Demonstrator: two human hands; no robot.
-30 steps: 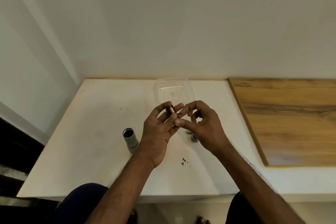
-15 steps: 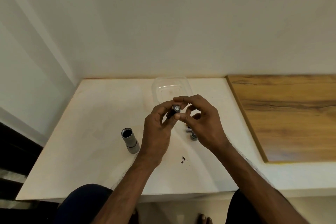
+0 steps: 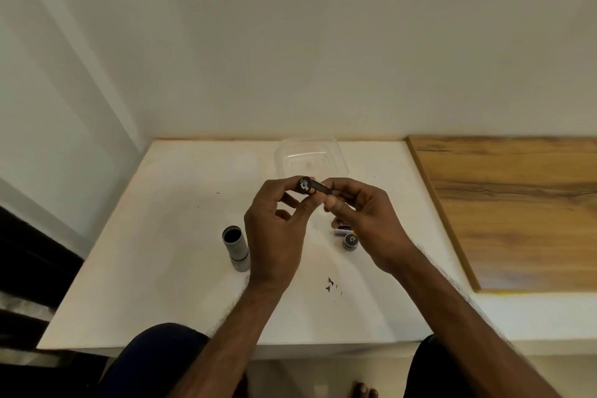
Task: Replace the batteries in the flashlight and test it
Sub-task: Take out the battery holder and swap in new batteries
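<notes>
A black battery holder [image 3: 310,187] lies sideways in the air above the white table, its metal-contact end facing me. My left hand [image 3: 277,229] pinches that end between thumb and fingers. My right hand [image 3: 365,220] grips the other end, which its fingers hide. The grey flashlight body [image 3: 236,248] stands upright on the table left of my left hand, open end up. The dark tail cap [image 3: 350,241] sits on the table under my right hand, with a battery [image 3: 343,229] just behind it, mostly hidden.
A clear plastic container [image 3: 310,158] stands at the back of the white table [image 3: 161,252], beyond my hands. A wooden board [image 3: 517,210] covers the right side. Small dark specks [image 3: 331,284] lie near the front. My knees are below the table's front edge.
The holder has turned from end-on and nearly upright to lying sideways between both hands. My hands have drawn slightly apart along it and risen a little.
</notes>
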